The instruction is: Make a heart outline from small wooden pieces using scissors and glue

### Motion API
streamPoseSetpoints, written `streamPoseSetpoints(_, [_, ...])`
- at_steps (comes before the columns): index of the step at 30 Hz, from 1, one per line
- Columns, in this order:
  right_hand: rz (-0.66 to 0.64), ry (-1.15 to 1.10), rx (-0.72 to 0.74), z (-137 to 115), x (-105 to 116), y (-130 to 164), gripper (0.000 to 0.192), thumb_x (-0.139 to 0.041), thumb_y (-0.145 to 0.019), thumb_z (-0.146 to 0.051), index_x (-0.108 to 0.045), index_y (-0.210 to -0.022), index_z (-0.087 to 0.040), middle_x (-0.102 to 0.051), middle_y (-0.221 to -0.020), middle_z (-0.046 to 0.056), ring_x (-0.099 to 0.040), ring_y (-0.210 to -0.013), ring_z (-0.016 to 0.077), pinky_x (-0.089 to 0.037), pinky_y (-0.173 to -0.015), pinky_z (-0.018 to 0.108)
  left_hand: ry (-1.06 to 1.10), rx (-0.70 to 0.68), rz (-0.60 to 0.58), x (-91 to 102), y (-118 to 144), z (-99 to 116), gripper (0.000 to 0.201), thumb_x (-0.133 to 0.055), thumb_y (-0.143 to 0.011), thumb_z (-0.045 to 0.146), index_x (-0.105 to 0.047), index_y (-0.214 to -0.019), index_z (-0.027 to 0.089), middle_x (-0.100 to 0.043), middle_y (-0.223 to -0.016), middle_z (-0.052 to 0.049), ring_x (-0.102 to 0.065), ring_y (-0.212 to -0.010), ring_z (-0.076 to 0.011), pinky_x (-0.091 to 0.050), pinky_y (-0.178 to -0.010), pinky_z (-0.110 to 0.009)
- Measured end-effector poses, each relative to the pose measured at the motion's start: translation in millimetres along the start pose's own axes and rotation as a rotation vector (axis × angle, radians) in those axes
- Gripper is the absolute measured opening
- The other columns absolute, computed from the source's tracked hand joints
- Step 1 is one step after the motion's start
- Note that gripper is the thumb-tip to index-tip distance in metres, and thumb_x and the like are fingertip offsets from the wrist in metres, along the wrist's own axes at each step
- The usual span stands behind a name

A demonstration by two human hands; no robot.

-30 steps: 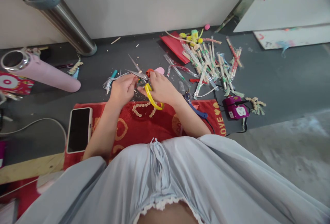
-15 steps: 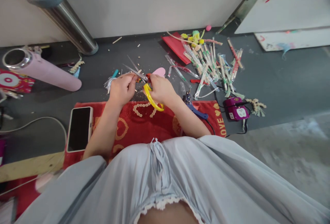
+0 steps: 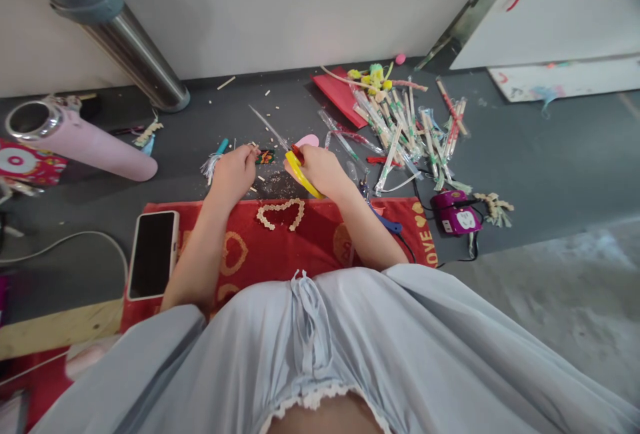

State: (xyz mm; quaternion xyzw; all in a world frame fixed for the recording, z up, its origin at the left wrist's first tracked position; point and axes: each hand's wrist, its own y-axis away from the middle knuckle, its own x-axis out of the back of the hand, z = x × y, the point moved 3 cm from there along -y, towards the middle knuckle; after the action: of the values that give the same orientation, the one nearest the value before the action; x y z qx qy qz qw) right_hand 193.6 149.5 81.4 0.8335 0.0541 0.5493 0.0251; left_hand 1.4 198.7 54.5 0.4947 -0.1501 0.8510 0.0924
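Note:
My right hand [image 3: 320,169] is closed around a pair of scissors [image 3: 303,175] with yellow handles. The slim blades point up and to the left, over the grey tabletop. My left hand [image 3: 234,171] has its fingers pinched together; whatever is between them is too small to make out. Just beside those fingertips lies a small dark patterned piece [image 3: 265,157]. On the red towel [image 3: 285,247], below both hands, rests an open heart outline [image 3: 301,211] of small pale pieces. A pink oval piece [image 3: 307,141] shows behind my right hand.
Wrapped sticks [image 3: 397,124] lie heaped at right, by a red envelope [image 3: 343,97]. A blue-handled tool [image 3: 387,222] with a cord and a purple box [image 3: 455,212] stand nearer. At left are a phone [image 3: 153,255], pink bottle [image 3: 100,144] and white-blue tassel [image 3: 211,164].
The scissor blades, spread apart earlier near my left fingers, now look closed together. My right hand has drawn slightly right, and the dark patterned piece shows more fully.

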Motion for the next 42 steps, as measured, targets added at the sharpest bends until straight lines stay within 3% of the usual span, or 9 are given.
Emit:
streamPoseSetpoints(5, [-0.051,0.028,0.055,-3,-1,2,0.038,-0.044,-0.1,-0.043,-0.064,-0.104,-0.011,-0.074,-0.106,0.019,-0.072,-0.096,0.0295,-0.047,-0.077,0.034,-0.079,0.081,-0.111,-2.9,1,0,0.038,-0.04,-0.091,0.022,-0.072,-0.109,0.015,-0.076,-0.093,-0.014,-0.071,-0.091,-0.0274,-0.054,-0.087,-0.041])
streamPoseSetpoints(11, [-0.076,0.044,0.058,-5,0,4,0.04,-0.044,-0.101,-0.043,-0.064,-0.108,-0.009,-0.074,-0.109,0.02,-0.071,-0.099,0.0287,-0.047,-0.079,0.033,-0.156,0.168,-0.173,6.0,4,7,0.042,-0.037,-0.094,0.029,-0.071,-0.113,0.015,-0.077,-0.097,-0.015,-0.072,-0.094,-0.0327,-0.055,-0.087,-0.049])
streamPoseSetpoints(21, [-0.072,0.026,0.017,1,3,2,0.059,-0.039,-0.099,-0.062,-0.062,-0.11,-0.009,-0.073,-0.111,0.021,-0.071,-0.101,0.0294,-0.047,-0.08,0.033,-0.067,0.244,-0.173,19.6,6,21,0.037,-0.036,-0.099,0.027,-0.069,-0.112,0.016,-0.076,-0.105,-0.007,-0.069,-0.103,-0.022,-0.049,-0.1,-0.034])
streamPoseSetpoints(42, [-0.052,0.001,-0.047,13,18,5,0.06,-0.035,-0.1,-0.064,-0.062,-0.111,-0.011,-0.074,-0.106,0.017,-0.072,-0.099,0.0304,-0.044,-0.077,0.031,-0.174,0.231,-0.196,22.2,5,17,0.035,-0.034,-0.1,0.033,-0.066,-0.097,0.019,-0.075,-0.1,-0.01,-0.068,-0.096,-0.0279,-0.047,-0.083,-0.035])
